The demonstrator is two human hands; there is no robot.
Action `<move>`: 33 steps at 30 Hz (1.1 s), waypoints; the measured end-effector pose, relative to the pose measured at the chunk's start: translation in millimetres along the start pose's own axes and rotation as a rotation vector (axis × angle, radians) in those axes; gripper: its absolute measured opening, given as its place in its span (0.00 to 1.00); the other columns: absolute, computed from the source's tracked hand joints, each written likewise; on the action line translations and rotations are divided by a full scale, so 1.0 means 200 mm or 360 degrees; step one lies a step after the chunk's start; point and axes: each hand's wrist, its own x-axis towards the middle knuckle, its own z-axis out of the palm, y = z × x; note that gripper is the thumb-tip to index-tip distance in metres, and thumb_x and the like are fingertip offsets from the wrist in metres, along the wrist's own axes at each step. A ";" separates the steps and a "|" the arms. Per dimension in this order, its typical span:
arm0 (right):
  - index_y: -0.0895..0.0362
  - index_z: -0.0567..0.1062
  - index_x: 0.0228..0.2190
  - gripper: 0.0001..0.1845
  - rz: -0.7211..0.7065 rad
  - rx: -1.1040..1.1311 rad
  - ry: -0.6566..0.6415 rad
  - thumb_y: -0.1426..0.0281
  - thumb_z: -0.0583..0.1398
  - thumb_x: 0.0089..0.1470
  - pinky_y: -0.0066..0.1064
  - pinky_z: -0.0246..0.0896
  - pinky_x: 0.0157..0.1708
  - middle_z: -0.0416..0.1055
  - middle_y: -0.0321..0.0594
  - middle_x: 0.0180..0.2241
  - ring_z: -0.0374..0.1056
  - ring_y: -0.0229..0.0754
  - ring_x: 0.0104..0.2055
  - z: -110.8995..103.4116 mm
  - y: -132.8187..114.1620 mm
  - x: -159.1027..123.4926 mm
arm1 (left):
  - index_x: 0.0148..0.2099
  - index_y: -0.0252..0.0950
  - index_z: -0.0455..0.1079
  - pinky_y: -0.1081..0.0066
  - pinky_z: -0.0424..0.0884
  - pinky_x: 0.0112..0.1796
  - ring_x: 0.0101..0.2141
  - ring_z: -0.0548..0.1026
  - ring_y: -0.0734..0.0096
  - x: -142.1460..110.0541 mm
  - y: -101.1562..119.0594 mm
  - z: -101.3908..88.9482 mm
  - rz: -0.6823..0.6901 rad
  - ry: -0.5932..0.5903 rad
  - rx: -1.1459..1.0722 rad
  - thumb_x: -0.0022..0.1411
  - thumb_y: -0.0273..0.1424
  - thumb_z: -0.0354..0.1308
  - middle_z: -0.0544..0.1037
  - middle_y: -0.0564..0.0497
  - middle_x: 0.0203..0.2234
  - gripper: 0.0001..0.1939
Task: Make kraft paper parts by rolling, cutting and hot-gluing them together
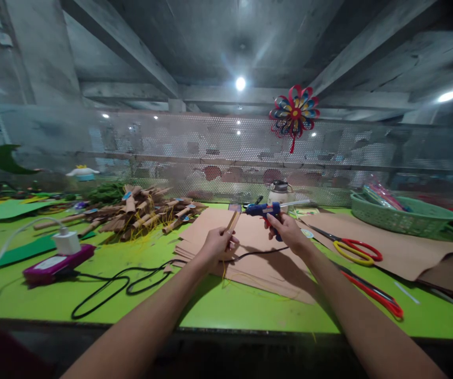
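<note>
My left hand (217,243) is closed around a thin rolled stick of brown paper (232,221), held upright over a stack of brown paper sheets (250,252). Yellow strands hang below that hand. My right hand (285,229) grips the handle of a blue glue gun (263,210), whose nozzle points left toward the top of the stick. A clear glue stick juts from the back of the gun. The gun's black cord (123,281) trails left across the green table (210,302).
A pile of finished brown paper rolls (143,210) lies at the back left. A purple power strip with a white plug (58,260) sits at left. Red and yellow scissors (354,250), a second red pair (376,292) and a green basket (403,213) lie at right. A pinwheel (294,113) hangs on the mesh wall.
</note>
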 end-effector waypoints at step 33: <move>0.58 0.67 0.32 0.20 0.0068 0.0123 0.0005 0.53 0.57 0.52 0.25 0.57 0.18 0.69 0.36 0.26 0.63 0.32 0.18 0.02 -0.02 -0.01 | 0.33 0.28 0.67 0.82 0.58 0.17 0.15 0.66 0.84 -0.03 0.05 0.01 -0.0068 -0.0020 0.0009 0.62 0.24 0.50 0.75 0.48 0.21 0.07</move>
